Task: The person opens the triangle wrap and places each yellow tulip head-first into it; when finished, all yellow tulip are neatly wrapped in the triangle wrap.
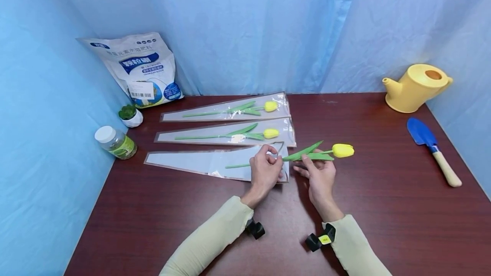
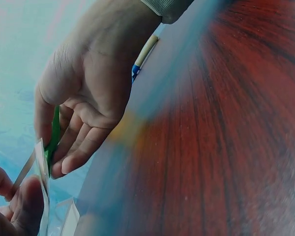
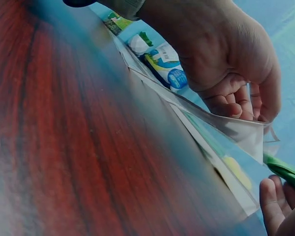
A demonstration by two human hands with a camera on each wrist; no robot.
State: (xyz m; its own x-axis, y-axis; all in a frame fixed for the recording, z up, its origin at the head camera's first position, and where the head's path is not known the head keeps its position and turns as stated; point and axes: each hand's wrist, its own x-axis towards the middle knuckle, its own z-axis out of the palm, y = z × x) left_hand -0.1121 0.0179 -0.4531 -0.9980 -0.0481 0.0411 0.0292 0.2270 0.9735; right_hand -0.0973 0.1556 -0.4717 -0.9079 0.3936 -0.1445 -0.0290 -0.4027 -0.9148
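Observation:
A yellow artificial tulip [image 1: 342, 150] has its stem inside the nearest flower sleeve [image 1: 192, 162], while its bloom and green leaves stick out to the right of the mouth. My left hand [image 1: 264, 170] pinches the lifted film at the mouth of this sleeve; in the right wrist view the film stands away from the table under the left fingers [image 3: 232, 109]. With thumb and fingers, my right hand [image 1: 321, 179] holds the tulip by its leaves, just outside the opening. In the left wrist view, a green leaf [image 2: 54, 135] shows between the right thumb and fingers.
Two sleeves [image 1: 207, 116] [image 1: 199, 135], each with a yellow tulip inside, lie behind the nearest one. A fertilizer bag [image 1: 142, 71], a small potted succulent [image 1: 131, 116] and a jar [image 1: 116, 142] stand at left. At right are a yellow watering can [image 1: 412, 90] and a blue trowel [image 1: 426, 135].

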